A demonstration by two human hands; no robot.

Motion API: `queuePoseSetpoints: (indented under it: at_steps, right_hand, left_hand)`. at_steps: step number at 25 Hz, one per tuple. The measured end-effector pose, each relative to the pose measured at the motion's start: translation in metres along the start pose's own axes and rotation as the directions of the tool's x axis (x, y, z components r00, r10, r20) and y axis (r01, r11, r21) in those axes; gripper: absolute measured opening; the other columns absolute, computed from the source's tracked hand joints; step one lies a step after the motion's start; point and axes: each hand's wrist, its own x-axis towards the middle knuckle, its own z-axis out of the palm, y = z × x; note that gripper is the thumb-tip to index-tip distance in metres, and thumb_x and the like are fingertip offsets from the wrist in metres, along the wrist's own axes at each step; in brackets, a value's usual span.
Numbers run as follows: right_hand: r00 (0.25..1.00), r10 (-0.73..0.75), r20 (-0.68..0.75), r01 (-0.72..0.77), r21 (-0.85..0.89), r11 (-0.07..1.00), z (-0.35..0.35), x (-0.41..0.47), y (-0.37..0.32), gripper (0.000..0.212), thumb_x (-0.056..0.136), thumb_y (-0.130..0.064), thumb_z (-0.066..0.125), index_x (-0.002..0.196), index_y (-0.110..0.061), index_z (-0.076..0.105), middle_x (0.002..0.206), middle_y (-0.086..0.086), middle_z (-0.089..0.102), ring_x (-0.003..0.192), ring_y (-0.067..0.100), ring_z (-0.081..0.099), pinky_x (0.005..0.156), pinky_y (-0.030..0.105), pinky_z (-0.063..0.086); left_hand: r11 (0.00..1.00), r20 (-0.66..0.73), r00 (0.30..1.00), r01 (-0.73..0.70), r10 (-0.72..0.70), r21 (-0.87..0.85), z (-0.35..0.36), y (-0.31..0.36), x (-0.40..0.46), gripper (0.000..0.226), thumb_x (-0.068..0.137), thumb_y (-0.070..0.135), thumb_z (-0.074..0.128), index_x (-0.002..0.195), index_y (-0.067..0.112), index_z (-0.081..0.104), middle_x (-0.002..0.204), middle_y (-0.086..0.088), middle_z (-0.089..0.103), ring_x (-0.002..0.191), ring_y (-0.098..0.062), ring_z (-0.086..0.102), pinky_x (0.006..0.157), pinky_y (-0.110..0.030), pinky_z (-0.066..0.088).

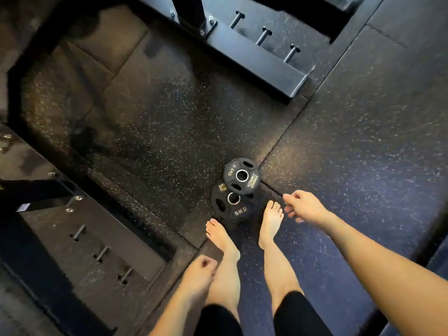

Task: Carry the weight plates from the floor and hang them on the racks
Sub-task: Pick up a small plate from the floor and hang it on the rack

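Bare legs [274,275] in dark shorts are standing nearest the camera, feet planted on the speckled rubber floor [351,141]. Spreading across the far side, one black rack base [254,61] is lying with three metal pegs [264,35] sticking out, and another rack base [80,234] with three pegs is sitting at the near left. Two weight plates are resting on the floor just beyond the toes: the 5 kg plate [230,206] is lying flat, and the smaller 2.5 kg plate [241,176] is overlapping its far edge. Reaching forward on the right, the right hand [304,206] is hanging over the floor near the plates, its grip loosely curled and holding nothing. Down at the near left, the left hand [197,270] is hanging beside the leg, fingers loosely curled, grip empty
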Motion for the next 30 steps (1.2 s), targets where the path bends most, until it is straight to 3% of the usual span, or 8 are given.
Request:
queuePoseSetpoints:
  at_steps: [6, 11, 14, 19, 22, 24, 26, 30]
  right_hand:
    - [0.998, -0.006, -0.065, 0.007, 0.006, 1.0, 0.045, 0.255, -0.005, 0.031, 0.098, -0.039, 0.05, 0.081, -0.014, 0.053, 0.083, 0.011, 0.066, 0.075, 0.027, 0.059, 0.07, 0.041, 0.048]
    - [0.991, -0.018, -0.13, 0.012, -0.05, 0.999, 0.099, 0.418, 0.013, 0.032, 0.094, -0.044, 0.054, 0.08, -0.016, 0.049, 0.083, 0.01, 0.06, 0.076, 0.025, 0.053, 0.079, 0.04, 0.043]
    - [0.991, -0.002, -0.134, -0.016, -0.135, 0.991, 0.127, 0.473, 0.024, 0.046, 0.088, -0.049, 0.06, 0.112, -0.011, 0.053, 0.11, 0.013, 0.059, 0.1, 0.029, 0.058, 0.086, 0.037, 0.046]
    - [0.985, 0.072, -0.158, -0.091, -0.116, 0.989, 0.145, 0.5, 0.025, 0.052, 0.083, -0.043, 0.064, 0.114, -0.003, 0.056, 0.114, 0.015, 0.063, 0.1, 0.032, 0.06, 0.074, 0.034, 0.044]
    - [0.989, 0.134, -0.066, -0.134, 0.008, 0.991, 0.142, 0.484, 0.024, 0.049, 0.088, -0.041, 0.062, 0.118, -0.003, 0.059, 0.113, 0.012, 0.065, 0.099, 0.031, 0.062, 0.079, 0.04, 0.05]
    - [0.982, 0.185, 0.025, -0.187, 0.103, 0.977, 0.137, 0.454, 0.021, 0.056, 0.091, -0.043, 0.06, 0.134, -0.007, 0.051, 0.118, 0.01, 0.066, 0.099, 0.03, 0.067, 0.08, 0.044, 0.057]
    - [0.976, 0.191, 0.103, -0.206, 0.177, 0.962, 0.129, 0.411, 0.014, 0.05, 0.093, -0.044, 0.058, 0.133, -0.014, 0.051, 0.107, 0.004, 0.072, 0.08, 0.019, 0.074, 0.063, 0.039, 0.062]
    - [0.988, 0.12, 0.093, -0.141, 0.272, 0.952, 0.118, 0.314, -0.02, 0.043, 0.094, -0.044, 0.055, 0.126, -0.015, 0.052, 0.099, 0.001, 0.074, 0.066, 0.011, 0.074, 0.049, 0.028, 0.056]
  left_hand:
    - [0.995, -0.105, 0.99, -0.098, 0.094, -0.033, 0.074, 0.073, 0.226, 0.013, 0.096, 0.029, 0.054, 0.093, 0.022, 0.064, 0.093, -0.004, 0.071, 0.086, -0.023, 0.07, 0.084, -0.041, 0.057]
    - [0.944, -0.028, 1.0, 0.001, -0.011, -0.331, 0.135, 0.118, 0.389, 0.025, 0.095, 0.027, 0.06, 0.115, 0.014, 0.053, 0.093, -0.004, 0.062, 0.074, -0.016, 0.062, 0.06, -0.03, 0.05]
    - [0.873, -0.013, 0.999, 0.029, -0.041, -0.487, 0.164, 0.128, 0.441, 0.03, 0.094, 0.024, 0.061, 0.117, 0.018, 0.042, 0.107, -0.003, 0.06, 0.09, -0.021, 0.068, 0.061, -0.029, 0.056]
    - [0.821, -0.071, 0.997, -0.064, 0.029, -0.568, 0.178, 0.122, 0.467, 0.037, 0.091, 0.008, 0.054, 0.124, 0.019, 0.042, 0.117, -0.003, 0.058, 0.099, -0.025, 0.066, 0.058, -0.028, 0.059]
    - [0.852, -0.17, 0.983, -0.149, 0.072, -0.501, 0.156, 0.128, 0.461, 0.018, 0.09, 0.014, 0.057, 0.098, 0.029, 0.049, 0.104, 0.001, 0.063, 0.088, -0.015, 0.065, 0.053, -0.02, 0.054]
    - [0.894, -0.218, 0.965, -0.224, 0.146, -0.389, 0.131, 0.132, 0.449, 0.017, 0.089, 0.019, 0.06, 0.1, 0.029, 0.05, 0.107, 0.002, 0.065, 0.088, -0.012, 0.063, 0.067, -0.026, 0.057]
    - [0.905, -0.197, 0.954, -0.279, 0.224, -0.321, 0.104, 0.136, 0.419, 0.018, 0.087, 0.024, 0.061, 0.102, 0.03, 0.053, 0.106, 0.004, 0.067, 0.092, -0.017, 0.067, 0.072, -0.035, 0.06]
    - [0.828, -0.236, 0.898, -0.436, 0.372, -0.354, 0.046, 0.156, 0.33, 0.018, 0.084, 0.016, 0.063, 0.093, 0.03, 0.058, 0.093, 0.007, 0.069, 0.077, 0.0, 0.068, 0.058, -0.02, 0.054]
